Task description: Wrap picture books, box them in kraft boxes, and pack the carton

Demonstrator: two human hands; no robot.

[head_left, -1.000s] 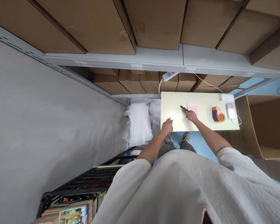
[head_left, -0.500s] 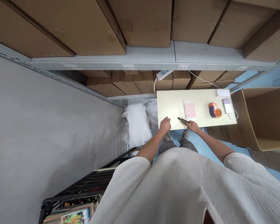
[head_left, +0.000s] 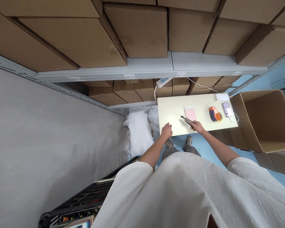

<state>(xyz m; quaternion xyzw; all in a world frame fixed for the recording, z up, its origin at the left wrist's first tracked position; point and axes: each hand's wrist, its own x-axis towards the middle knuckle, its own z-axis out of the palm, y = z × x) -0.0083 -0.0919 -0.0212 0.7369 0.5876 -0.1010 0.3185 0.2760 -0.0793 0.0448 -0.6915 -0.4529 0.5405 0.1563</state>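
Observation:
My right hand [head_left: 197,126] is closed around a black and yellow utility knife [head_left: 186,120], held over the near part of a pale table [head_left: 175,110]. The blade end points up and left, just short of a pink flat packet [head_left: 190,112] that lies on the table. My left hand [head_left: 167,130] rests at the table's near edge, fingers loosely curled with nothing in them. An orange and blue tape dispenser [head_left: 215,114] stands to the right of the packet.
A phone [head_left: 227,109] on a white cable and a small white box [head_left: 222,97] lie at the table's right end. Shelves of cardboard boxes [head_left: 137,30] rise behind. An open carton [head_left: 263,120] stands right, white bags [head_left: 139,133] left, a black cart [head_left: 85,202] behind me.
My right hand drew the knife back from beside the pink packet toward the table's near edge, then lifted it slightly forward again. My left hand stayed at the edge.

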